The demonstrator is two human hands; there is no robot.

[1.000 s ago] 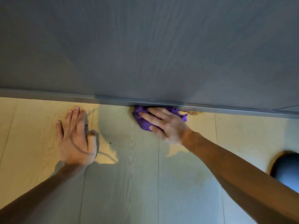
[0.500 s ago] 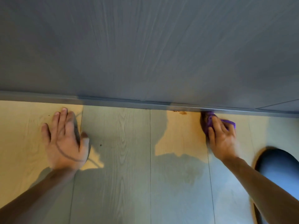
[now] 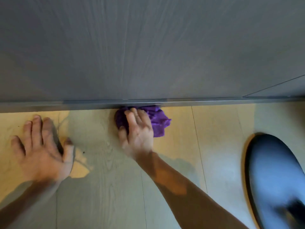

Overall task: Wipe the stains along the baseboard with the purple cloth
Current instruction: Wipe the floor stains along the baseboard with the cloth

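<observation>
Well: cloth (image 3: 158, 119) bunched on floor (image 3: 102, 187), jammed against baseboard (image 3: 82, 104). Right grip (image 3: 138, 131) curled over wad, thumb tucked at its side, pressing down. Left grip (image 3: 41, 146) flat on floor, fingers spread, holding nothing. Cloth looks soft, light, floppy; best held bunched, palm on top.

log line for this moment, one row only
phase: wipe | right hand: holds crumpled purple cloth against grey baseboard strip | left hand: flat on pale wood-plank floor | stains: none in view
</observation>
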